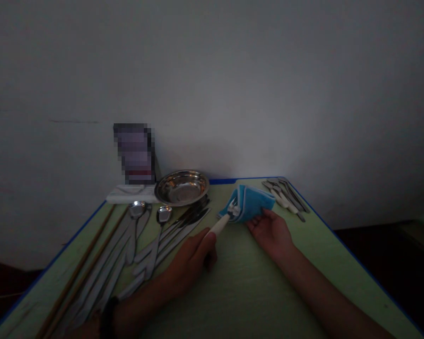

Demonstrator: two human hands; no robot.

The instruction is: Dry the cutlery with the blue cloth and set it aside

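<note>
My left hand point(194, 254) is closed around the pale handle of a fork point(220, 227), whose metal tines point away to the upper right. A blue cloth point(251, 203) with a light edge is folded against the fork's head. My right hand point(273, 231) grips the cloth from below and to the right, thumb in front, its other fingers partly hidden. The fork's head lies against the cloth, partly covered by its fold. Both hands are above the middle of the green table point(254, 292).
A shiny metal bowl point(182, 188) stands near the wall, beside a blurred upright screen point(136, 153) and a white cloth point(130, 194). Wooden chopsticks point(81, 266), spoons point(164, 214) and several knives point(176, 235) lie at left. More cutlery point(286, 197) lies at the back right.
</note>
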